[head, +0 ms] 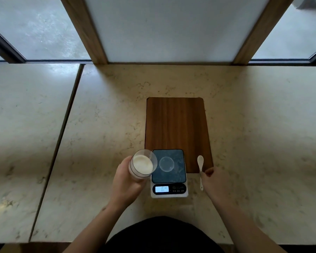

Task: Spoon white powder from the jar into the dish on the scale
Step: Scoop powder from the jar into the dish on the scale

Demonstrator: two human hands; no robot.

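Left hand (125, 179) fingers grip jar (143, 164) overlapping scale's (179, 173) 9 o'clock edge; right hand (215, 181) fingers pinch spoon (200, 160), 3 o'clock.

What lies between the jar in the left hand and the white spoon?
The scale, carrying the clear dish, lies between jar and spoon; the head view shows it.

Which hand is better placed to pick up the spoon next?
Right. The right hand is at the handle of the spoon, while the left hand grips the jar.
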